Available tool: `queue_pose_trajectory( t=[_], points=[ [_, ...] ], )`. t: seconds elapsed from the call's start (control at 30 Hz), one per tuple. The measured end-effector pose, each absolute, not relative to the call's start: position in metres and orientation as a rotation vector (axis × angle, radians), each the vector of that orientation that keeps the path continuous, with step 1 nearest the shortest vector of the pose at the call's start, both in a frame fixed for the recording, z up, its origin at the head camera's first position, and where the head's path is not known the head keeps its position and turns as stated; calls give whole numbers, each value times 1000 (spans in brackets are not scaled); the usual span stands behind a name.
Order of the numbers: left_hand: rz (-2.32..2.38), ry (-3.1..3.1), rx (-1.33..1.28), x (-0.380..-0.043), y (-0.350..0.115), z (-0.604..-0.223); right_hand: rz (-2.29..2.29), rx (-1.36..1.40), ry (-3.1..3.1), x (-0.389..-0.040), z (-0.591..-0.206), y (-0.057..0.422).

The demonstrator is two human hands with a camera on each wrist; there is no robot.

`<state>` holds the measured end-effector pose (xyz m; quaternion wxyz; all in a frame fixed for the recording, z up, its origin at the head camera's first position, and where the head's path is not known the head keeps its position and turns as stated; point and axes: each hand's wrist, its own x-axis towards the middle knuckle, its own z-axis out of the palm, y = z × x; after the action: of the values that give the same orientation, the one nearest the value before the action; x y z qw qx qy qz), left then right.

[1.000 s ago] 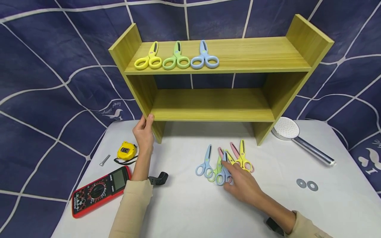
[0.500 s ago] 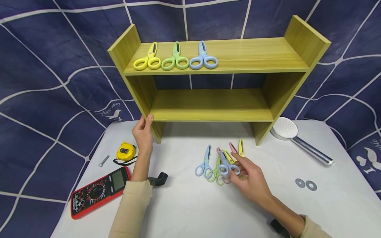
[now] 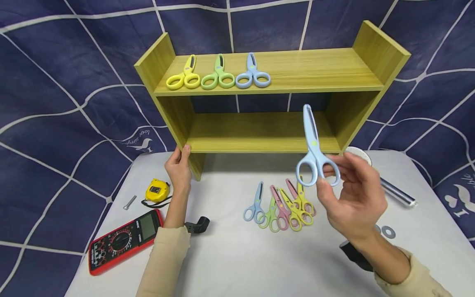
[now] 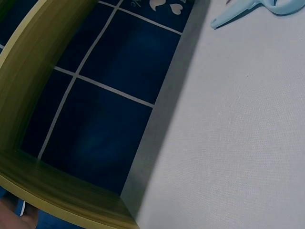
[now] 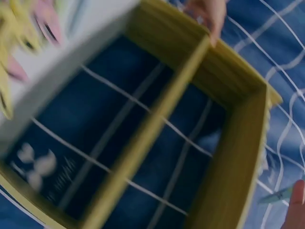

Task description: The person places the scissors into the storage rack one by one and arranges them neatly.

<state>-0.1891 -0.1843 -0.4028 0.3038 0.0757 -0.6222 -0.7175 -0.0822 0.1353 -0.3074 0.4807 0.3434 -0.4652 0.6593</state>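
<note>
Raised in front of the wooden shelf (image 3: 304,68), the light blue scissors (image 3: 314,149) point blades up, pinched at the handle loops by my right hand (image 3: 356,198). My left hand (image 3: 179,169) grips the shelf's left side panel, thumb at the front edge of the middle board. On the top board lie yellow scissors (image 3: 187,71), green scissors (image 3: 219,69) and another blue pair (image 3: 252,68), side by side. Below, several overlapping scissors (image 3: 283,212) in pink, yellow and green lie on the white table, with a blue pair (image 3: 255,207) at their left.
Left on the table are a tape measure (image 3: 157,190), a bolt (image 3: 130,202) and a red multimeter (image 3: 124,239). A shower head (image 3: 398,192) and flat washers (image 3: 388,232) lie at the right, partly behind my right hand. A dark blue cloth (image 3: 74,82) hangs behind.
My right hand has pinched one blue pair of scissors from the pile, lifted it and moved it up and right to the shelf's front. The left hand has kept its hold.
</note>
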Motion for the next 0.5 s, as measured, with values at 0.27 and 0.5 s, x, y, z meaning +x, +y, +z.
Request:
queue_pose_trajectory(
  t=[0.27,0.5],
  points=[
    [-1896,-1634,190,-193,-186,-410,1651,732,-1197,-107,-265,147],
    [-1895,-1630,189,-193,-186,-409,1566,638,-1485,-123,-248,149]
  ],
)
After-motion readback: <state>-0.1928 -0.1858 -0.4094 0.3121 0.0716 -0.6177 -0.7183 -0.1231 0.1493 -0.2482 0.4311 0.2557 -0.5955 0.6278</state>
